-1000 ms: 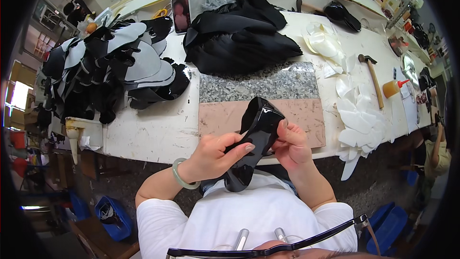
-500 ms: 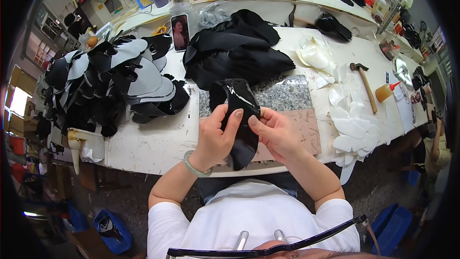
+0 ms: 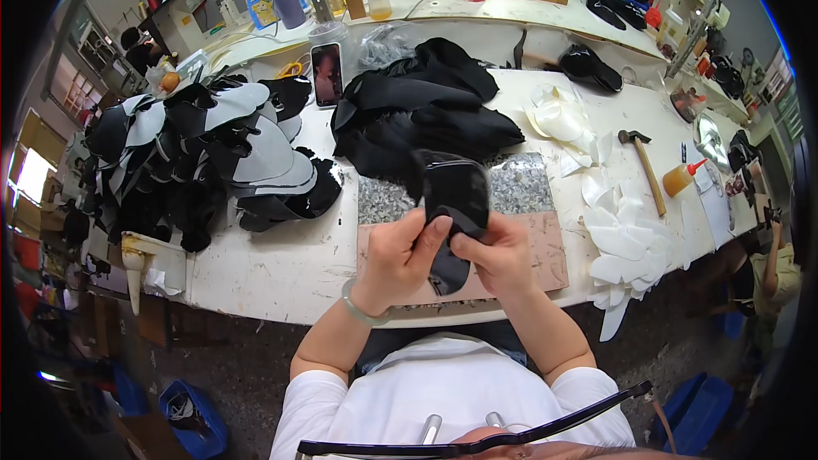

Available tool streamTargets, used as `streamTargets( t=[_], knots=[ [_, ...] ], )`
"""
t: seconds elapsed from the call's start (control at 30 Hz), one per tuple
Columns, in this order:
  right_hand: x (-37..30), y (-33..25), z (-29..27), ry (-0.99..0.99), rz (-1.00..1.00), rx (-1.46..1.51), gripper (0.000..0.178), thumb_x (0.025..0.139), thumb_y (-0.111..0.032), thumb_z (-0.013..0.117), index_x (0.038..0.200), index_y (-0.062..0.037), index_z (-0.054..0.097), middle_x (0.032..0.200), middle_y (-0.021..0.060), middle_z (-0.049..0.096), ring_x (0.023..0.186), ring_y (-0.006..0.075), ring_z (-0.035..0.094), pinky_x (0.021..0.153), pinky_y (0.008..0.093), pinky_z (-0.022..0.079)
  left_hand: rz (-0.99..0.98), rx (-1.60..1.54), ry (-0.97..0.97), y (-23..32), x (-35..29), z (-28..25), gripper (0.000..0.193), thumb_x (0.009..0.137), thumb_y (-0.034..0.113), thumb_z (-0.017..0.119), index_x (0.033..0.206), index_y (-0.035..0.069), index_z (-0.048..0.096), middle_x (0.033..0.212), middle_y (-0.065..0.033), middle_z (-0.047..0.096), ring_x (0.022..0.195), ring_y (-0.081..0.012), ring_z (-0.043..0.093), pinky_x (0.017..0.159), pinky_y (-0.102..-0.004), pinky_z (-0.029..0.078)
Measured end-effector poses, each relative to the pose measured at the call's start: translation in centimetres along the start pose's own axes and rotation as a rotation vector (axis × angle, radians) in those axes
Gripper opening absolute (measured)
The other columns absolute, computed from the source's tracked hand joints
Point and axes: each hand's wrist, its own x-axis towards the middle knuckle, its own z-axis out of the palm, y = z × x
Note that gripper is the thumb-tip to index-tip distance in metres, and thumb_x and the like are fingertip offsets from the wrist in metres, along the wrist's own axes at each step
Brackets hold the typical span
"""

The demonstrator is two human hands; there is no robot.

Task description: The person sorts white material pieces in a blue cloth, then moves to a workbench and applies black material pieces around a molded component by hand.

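Note:
A glossy black shoe upper piece (image 3: pixel 457 192) is held up between my two hands over the work board. My left hand (image 3: pixel 399 254) pinches its left edge, thumb on top and fingers behind. From the other side my right hand (image 3: pixel 497 254) grips the right edge between thumb and bent fingers. The upper part of the piece is slightly blurred, and its lower end hangs below my thumbs. Under it lie a speckled stone slab (image 3: pixel 520 179) and a pinkish-brown board (image 3: pixel 537 247). Just beyond is a heap of black material (image 3: pixel 426 111).
At the left, black and grey shoe pieces (image 3: pixel 264 153) are piled up. A phone (image 3: pixel 326 75) stands behind them. To the right lie white cut pieces (image 3: pixel 626 243), a hammer (image 3: pixel 645 172) and a bottle of amber liquid (image 3: pixel 680 179). Another person (image 3: pixel 775 268) is at the far right.
The black piece has been turned and shifted right, its broad glossy face now upward. Both hands have moved slightly with it and still grip it. The view has tilted a little.

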Motion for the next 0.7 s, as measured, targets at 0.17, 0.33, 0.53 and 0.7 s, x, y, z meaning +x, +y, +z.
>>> streamTargets(
  t=[0.17, 0.33, 0.53, 0.7],
  knots=[
    [-0.5, -1.4, -1.6, -0.18, -0.061, -0.148, 0.025, 0.081, 0.004, 0.066, 0.105, 0.0048, 0.061, 0.101, 0.007, 0.064, 0.09, 0.0128, 0.06, 0.08, 0.0283, 0.05, 0.152, -0.023, -0.291, 0.6, 0.9, -1.6, 0.01, 0.082, 0.003, 0.065, 0.087, -0.001, 0.058, 0.073, -0.0127, 0.054, 0.062, -0.027, 0.052, 0.055, -0.0345, 0.04],
    [-2.0, 0.3, -4.3, -0.067, 0.009, 0.224, 0.035, 0.076, 0.006, 0.068, 0.109, 0.0021, 0.059, 0.106, 0.0098, 0.064, 0.099, 0.0173, 0.06, 0.091, 0.0336, 0.046, 0.28, -0.022, -0.481, -0.9, 0.1, -1.7, 0.006, 0.081, 0.0, 0.063, 0.086, 0.0, 0.06, 0.073, -0.0103, 0.055, 0.06, -0.0266, 0.049, 0.054, -0.0307, 0.037],
    [-4.9, 1.2, -5.3, -0.104, 0.199, 0.196, 0.041, 0.072, 0.006, 0.071, 0.111, 0.0037, 0.058, 0.107, 0.0108, 0.064, 0.1, 0.0185, 0.06, 0.092, 0.0344, 0.046, -0.029, -0.118, -0.406, -0.5, -3.6, -1.4, 0.012, 0.082, 0.007, 0.067, 0.084, 0.0, 0.058, 0.071, -0.0088, 0.052, 0.061, -0.022, 0.048, 0.056, -0.03, 0.038],
    [-5.1, -1.1, -5.0, -0.199, 0.015, -0.19, 0.034, 0.069, -0.002, 0.078, 0.1, 0.0031, 0.064, 0.101, 0.0101, 0.065, 0.091, 0.0213, 0.062, 0.081, 0.0335, 0.048, -0.119, -0.322, -0.496, 1.6, -2.3, -2.1, 0.021, 0.074, 0.006, 0.073, 0.079, -0.001, 0.054, 0.071, -0.0093, 0.05, 0.064, -0.0244, 0.048, 0.057, -0.0331, 0.037]
  ],
)
